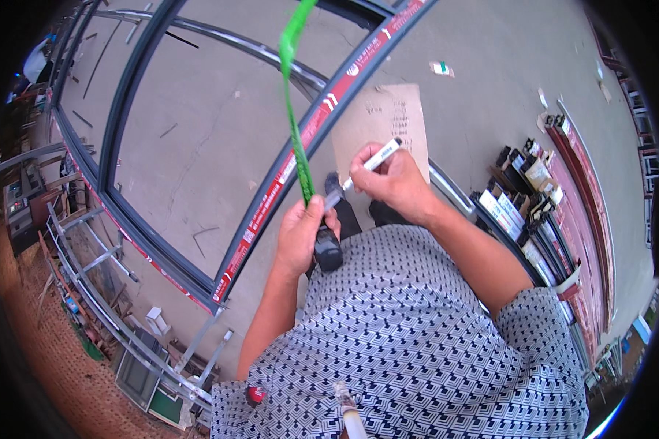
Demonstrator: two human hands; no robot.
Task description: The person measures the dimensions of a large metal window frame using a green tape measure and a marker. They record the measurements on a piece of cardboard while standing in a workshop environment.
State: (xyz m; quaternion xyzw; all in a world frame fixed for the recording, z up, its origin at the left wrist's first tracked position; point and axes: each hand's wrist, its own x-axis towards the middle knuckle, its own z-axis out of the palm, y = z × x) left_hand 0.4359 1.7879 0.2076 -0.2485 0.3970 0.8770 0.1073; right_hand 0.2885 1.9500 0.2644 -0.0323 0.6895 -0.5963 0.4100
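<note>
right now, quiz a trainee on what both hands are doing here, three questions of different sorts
1. True or false: the right hand holds a white marker pen.
2. Which thing does the left hand grip together with a dark handle?
A. a green strap
B. a red rope
C. a steel chain
3. Fill in: behind the hands, a brown sheet of ____ lies on the concrete floor, beside the dark window frame.

Key:
1. True.
2. A.
3. Cardboard, with handwriting on it.
</note>
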